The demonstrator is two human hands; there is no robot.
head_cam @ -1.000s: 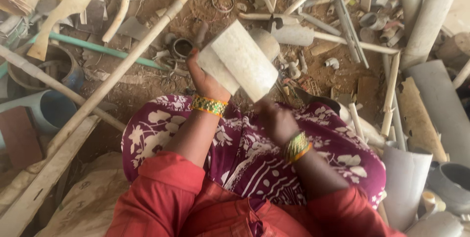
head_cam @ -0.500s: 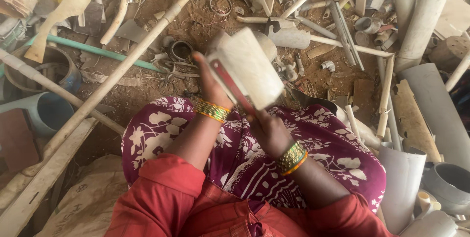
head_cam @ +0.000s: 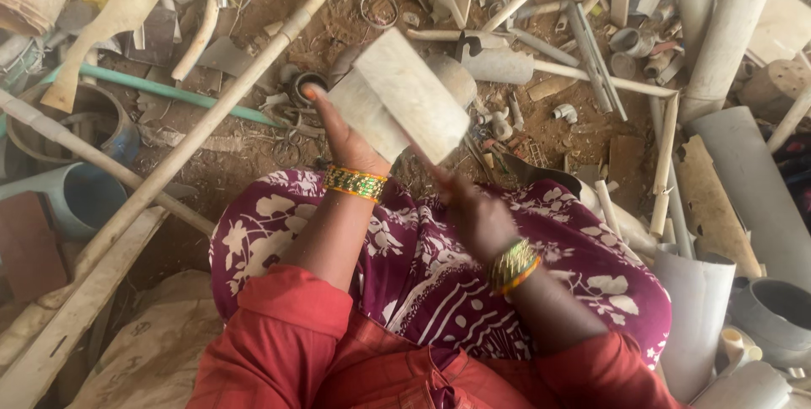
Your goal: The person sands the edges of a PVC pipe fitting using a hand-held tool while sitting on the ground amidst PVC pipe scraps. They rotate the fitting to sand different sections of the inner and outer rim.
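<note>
My left hand [head_cam: 345, 140] holds up a whitish, flat rectangular block [head_cam: 404, 95] of dirty plastic over my lap, gripping its lower left edge. My right hand [head_cam: 477, 219] is blurred just below and to the right of the block. Its fingers are closed around a thin dark tool [head_cam: 429, 166] whose tip reaches the block's lower edge. What kind of tool it is cannot be made out. Both wrists wear green and gold bangles. My lap is covered by a purple cloth with a white pattern [head_cam: 422, 282].
Scrap plastic pipes lie all over the dirt floor: a long pale pipe [head_cam: 211, 117] running diagonally at left, a green pipe [head_cam: 160, 88], and wide grey pipes [head_cam: 743, 181] at right. A blue tub [head_cam: 84, 198] stands at left, and a sack [head_cam: 160, 350] lies at lower left.
The block has turned in my left hand, from edge-on back to showing its broad face. My right hand has dropped down and to the right, away from the block.
</note>
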